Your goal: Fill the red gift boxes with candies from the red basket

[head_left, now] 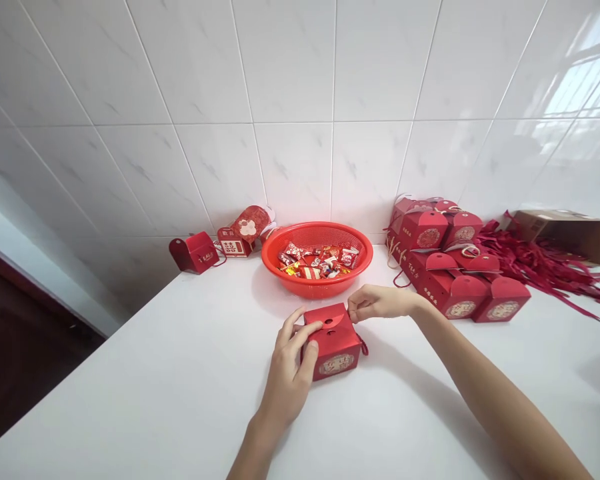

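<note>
A red gift box (337,360) with a gold round emblem stands on the white table in front of me, its top flaps folded in over each other. My left hand (293,370) grips it from the left, with fingers on the top flap and the thumb near the front edge. At the box's back right corner, my right hand (373,303) has its fingers curled together against the side; what they pinch is hidden. A dark red cord (364,345) loops out from the box's right side.
Behind the box, a red plastic basket (317,287) holds wrapped candies (317,260). Several finished-looking red boxes (447,287) are stacked right, beside red ribbons (515,257) and a cardboard box (570,230). More small boxes (195,253) stand left near the tiled wall (290,160).
</note>
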`<state>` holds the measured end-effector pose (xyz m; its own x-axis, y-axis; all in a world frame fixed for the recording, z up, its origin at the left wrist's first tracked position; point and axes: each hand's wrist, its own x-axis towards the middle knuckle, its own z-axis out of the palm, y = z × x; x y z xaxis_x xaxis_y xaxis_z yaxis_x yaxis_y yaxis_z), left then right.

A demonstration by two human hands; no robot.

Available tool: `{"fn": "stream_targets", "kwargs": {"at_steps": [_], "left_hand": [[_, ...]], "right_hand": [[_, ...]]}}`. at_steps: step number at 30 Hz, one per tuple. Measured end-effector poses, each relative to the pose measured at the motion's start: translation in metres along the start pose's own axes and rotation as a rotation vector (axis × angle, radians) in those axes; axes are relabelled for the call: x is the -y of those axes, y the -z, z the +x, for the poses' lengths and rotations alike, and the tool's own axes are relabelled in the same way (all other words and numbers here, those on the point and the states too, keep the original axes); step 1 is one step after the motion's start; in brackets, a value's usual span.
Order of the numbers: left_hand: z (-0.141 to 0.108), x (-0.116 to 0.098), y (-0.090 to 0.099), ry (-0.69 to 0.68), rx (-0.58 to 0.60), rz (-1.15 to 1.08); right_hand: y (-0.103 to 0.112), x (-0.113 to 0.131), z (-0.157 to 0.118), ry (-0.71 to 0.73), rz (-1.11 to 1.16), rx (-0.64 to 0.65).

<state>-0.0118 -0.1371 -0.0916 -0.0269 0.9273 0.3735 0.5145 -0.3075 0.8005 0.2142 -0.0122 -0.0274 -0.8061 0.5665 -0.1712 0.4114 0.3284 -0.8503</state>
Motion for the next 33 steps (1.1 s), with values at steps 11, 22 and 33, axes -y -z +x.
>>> {"fn": "stream_targets", "kwargs": {"at_steps": [11, 22, 33], "left_hand": [[-0.002, -0.003, -0.004, -0.024, -0.256, -0.147], [0.012, -0.071, 0.023, -0.33, 0.091, -0.331], [-0.006, -0.049, 0.011, -0.413, -0.041, -0.184]], "right_hand": [[-0.03, 0.021, -0.019, 0.168, 0.503, -0.396], [-0.062, 0.058, -0.032, 0.262, 0.12, -0.549], [-0.052, 0.062, -0.049, 0.32, 0.102, -0.98]]}}
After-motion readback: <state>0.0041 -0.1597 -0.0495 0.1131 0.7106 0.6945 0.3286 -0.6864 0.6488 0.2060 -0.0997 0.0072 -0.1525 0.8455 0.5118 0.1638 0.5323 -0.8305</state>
